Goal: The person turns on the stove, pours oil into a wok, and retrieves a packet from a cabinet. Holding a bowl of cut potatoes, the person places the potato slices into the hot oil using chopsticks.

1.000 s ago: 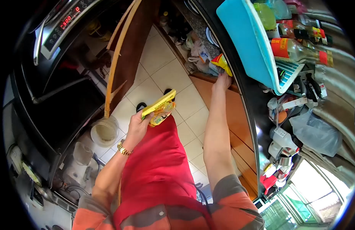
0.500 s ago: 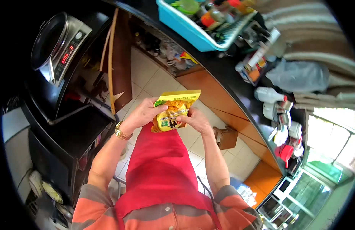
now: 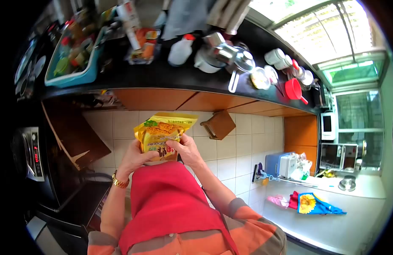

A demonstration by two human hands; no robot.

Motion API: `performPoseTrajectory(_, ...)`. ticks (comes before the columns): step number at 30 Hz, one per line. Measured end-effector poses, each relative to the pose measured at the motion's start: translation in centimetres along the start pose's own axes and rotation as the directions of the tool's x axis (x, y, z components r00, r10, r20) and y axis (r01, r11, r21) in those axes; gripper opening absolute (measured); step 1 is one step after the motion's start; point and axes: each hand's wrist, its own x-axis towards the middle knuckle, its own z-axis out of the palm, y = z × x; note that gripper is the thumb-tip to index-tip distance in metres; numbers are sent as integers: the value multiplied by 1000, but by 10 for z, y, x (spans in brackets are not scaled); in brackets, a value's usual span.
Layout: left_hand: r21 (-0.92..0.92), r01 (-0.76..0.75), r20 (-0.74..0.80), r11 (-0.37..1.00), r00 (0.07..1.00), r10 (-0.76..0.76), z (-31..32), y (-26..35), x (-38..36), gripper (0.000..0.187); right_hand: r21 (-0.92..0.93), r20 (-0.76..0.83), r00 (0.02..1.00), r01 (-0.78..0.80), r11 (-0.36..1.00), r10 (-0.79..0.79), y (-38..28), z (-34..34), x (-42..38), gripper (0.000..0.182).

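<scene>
Both of my hands hold a yellow food packet (image 3: 164, 131) in front of the red apron (image 3: 166, 191). My left hand (image 3: 137, 156) grips its lower left side, thumb across the front, with a gold watch on that wrist. On the lower right side, my right hand (image 3: 186, 149) pinches the packet, its thumb also on the front. The packet's printed face, with a picture of fried food and lettering, is turned up to the camera. Its top edge points away from me. Fingers behind the packet are hidden.
A black counter (image 3: 162, 80) runs across the far side, bearing a blue basket (image 3: 73, 78) of bottles, a pot (image 3: 207, 61) and a red strainer (image 3: 293, 88). A wooden stool (image 3: 220, 125) stands on the tiled floor. An induction cooker (image 3: 35, 153) is at the left.
The view has swung to the right, showing more of the window side. Both hands still hold the packet, now further left in view, and its picture side shows more fully.
</scene>
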Motion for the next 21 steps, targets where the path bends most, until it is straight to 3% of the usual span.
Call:
performPoseTrajectory(1, 53, 7, -3, 999, 1000, -7, 29, 3, 9, 54, 17, -11, 1000, 20, 1000, -20, -11, -25, -12, 28)
performPoseTrajectory(2, 55, -80, -18, 995, 997, 81, 58, -4, 20, 46, -45, -36, 999, 7, 999, -9, -21, -51, -25, 27)
performPoseTrajectory(5, 58, -47, 92, 997, 995, 42, 142, 0, 55, 44, -133, -58, 996, -73, 988, 66, -60, -136, -59, 27)
performPoseTrajectory(8, 116, -61, 197, 991, 980, 37, 222, 2, 98, 45, -45, -149, 971, 181, 983, -185, -100, -211, -90, 31)
performPoseTrajectory(10, 161, -9, 252, 987, 967, -32, 271, 9, 122, 46, -22, -216, 937, 277, 960, -275, -113, -267, -100, 33)
performPoseTrajectory(13, 140, -54, 360, 989, 933, 0, 334, 17, 156, 48, 91, -300, 859, 459, 884, -415, -150, -322, -111, 33)
performPoseTrajectory(17, 4, 59, 451, 998, 891, -54, 385, 12, 210, 57, 45, -396, 804, 500, 865, -444, -180, -366, -96, 28)
performPoseTrajectory(21, -12, 164, 488, 986, 862, -137, 426, 18, 265, 62, 63, -506, 722, 577, 814, -473, -201, -402, -67, 21)
